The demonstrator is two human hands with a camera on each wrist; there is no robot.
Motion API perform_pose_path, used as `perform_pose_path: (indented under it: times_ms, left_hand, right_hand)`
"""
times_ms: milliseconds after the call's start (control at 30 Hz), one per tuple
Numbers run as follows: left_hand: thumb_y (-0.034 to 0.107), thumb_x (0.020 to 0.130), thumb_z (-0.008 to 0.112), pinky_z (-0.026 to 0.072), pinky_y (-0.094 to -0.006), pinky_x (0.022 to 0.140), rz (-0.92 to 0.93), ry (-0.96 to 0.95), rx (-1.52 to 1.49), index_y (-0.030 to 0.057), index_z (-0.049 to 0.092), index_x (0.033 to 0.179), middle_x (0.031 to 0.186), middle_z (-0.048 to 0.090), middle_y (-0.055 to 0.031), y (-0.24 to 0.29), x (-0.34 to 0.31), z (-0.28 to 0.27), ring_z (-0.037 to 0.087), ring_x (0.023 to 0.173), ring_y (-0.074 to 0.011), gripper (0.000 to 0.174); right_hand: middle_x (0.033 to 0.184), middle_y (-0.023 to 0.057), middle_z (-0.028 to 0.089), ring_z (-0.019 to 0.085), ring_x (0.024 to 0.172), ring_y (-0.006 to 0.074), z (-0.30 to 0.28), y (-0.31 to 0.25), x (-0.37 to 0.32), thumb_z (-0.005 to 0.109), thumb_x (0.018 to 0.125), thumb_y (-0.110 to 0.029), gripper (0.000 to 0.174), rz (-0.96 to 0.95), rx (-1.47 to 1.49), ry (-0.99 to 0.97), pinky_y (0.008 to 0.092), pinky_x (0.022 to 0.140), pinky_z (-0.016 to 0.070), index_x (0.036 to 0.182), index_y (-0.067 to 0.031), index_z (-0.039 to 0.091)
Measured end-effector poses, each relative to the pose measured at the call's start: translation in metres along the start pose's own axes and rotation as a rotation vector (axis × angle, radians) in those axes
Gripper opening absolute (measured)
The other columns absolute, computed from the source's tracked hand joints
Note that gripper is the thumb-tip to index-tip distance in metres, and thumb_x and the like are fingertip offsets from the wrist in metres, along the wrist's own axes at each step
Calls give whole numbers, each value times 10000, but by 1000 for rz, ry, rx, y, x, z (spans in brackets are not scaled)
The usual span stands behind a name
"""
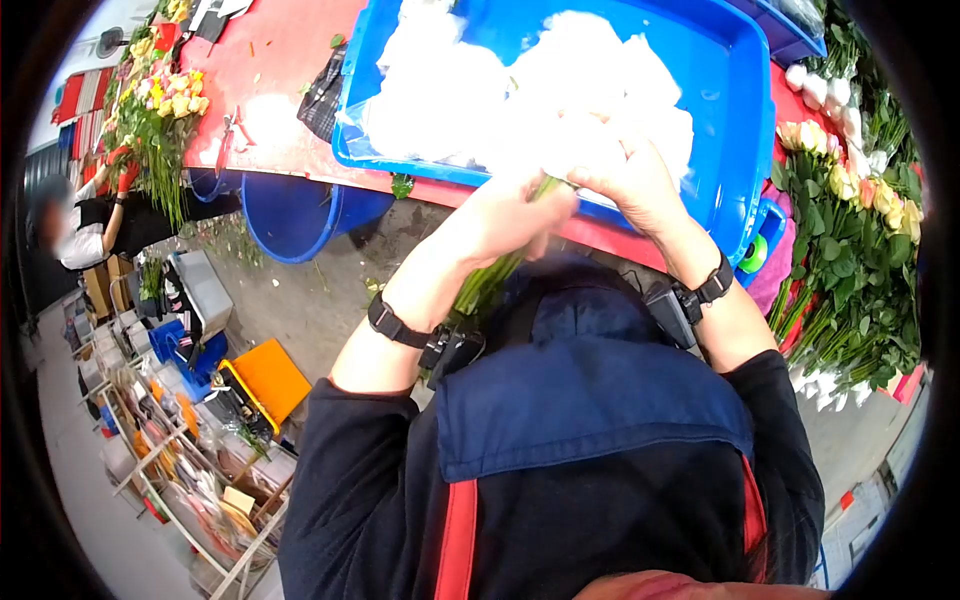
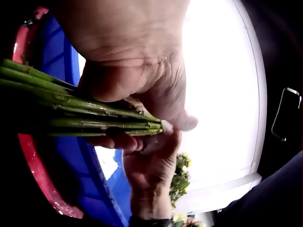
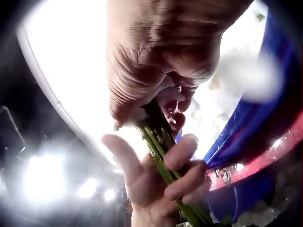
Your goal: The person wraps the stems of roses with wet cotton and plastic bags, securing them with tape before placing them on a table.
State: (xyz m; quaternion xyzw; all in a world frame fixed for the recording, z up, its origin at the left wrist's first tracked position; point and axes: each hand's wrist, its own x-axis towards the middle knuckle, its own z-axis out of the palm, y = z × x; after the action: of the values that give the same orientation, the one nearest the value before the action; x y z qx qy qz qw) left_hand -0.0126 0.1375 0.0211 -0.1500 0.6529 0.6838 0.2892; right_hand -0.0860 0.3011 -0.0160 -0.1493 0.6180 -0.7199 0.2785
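A bundle of green flower stems (image 2: 94,111) runs through my left hand (image 1: 515,215), whose fingers and thumb grip it near the cut ends. My right hand (image 1: 635,180) is cupped round those ends. Between its fingers a small white, wet-looking wad (image 2: 166,126) sits against the stem tips. Both hands are over the near edge of a blue tray (image 1: 725,130), close in front of a heaped white, cotton-like pile (image 1: 440,100), overexposed in the head view. The flower heads of the bundle are hidden below the forearm.
The tray stands on a red table (image 1: 280,60). At the right lie bunches of leafy flowers (image 1: 840,240), several with white-wrapped heads. Blue buckets (image 1: 290,215) stand by the table's left edge. Farther left, another person (image 1: 85,225) handles yellow and pink roses (image 1: 175,95).
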Motion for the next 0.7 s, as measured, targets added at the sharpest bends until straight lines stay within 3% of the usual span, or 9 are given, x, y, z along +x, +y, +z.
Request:
perform_pose_path:
  times_ms: [67,200,300,400,500,533,633,700]
  left_hand:
    - [448,973,427,370,-235,400,9,45,-391,49,562,908,611,527,-42,-2,-5,4,480,443,-121,427]
    - [499,990,297,369,-244,371,-11,39,-297,65,543,877,581,508,-54,0,4,5,459,399,-142,511]
    - [468,1000,306,356,-248,355,-27,16,-341,72,536,880,579,505,-50,8,6,3,446,386,-139,474]
    - [419,996,343,379,-264,373,7,42,-359,67,541,900,622,526,-53,0,15,3,471,416,-146,415]
    - [313,965,390,416,-283,377,48,7,-566,54,555,862,653,571,-57,-10,27,1,509,426,-149,324]
    - [312,964,391,451,-290,415,68,-32,-569,56,565,896,715,601,-56,-11,28,-2,531,457,-157,317]
    - [339,973,395,472,-288,445,5,-48,-624,58,578,906,726,615,-54,-11,34,-6,539,469,-156,342]
    - [385,976,465,483,-270,484,37,-41,-520,58,590,894,716,618,-47,-10,38,-10,562,518,-141,359]
  right_hand:
    - [1171,103,602,559,1095,173,3,1,0,821,699,-165,728,64,161,-26,334,965,451,1318,-7,472]
    - [1174,114,601,566,1115,200,17,4,5,800,711,-151,708,6,562,-189,322,959,462,1307,10,454]
    - [1046,126,655,655,897,184,45,-3,7,725,772,-150,489,-139,684,10,276,775,541,1192,30,552]
    - [825,130,682,630,587,136,32,2,10,652,818,-163,263,189,374,13,242,522,529,987,39,644]
    - [623,115,636,519,397,111,29,6,20,623,838,-184,221,220,346,112,237,343,419,785,29,656]
    - [583,107,616,494,392,107,28,2,19,620,838,-176,224,225,447,83,243,332,386,754,31,637]
    - [693,115,670,441,402,66,25,22,25,594,863,-240,247,301,406,150,203,382,347,774,-16,645]
    - [815,156,688,420,401,55,25,25,31,581,878,-292,298,276,419,148,198,389,358,857,-1,639]
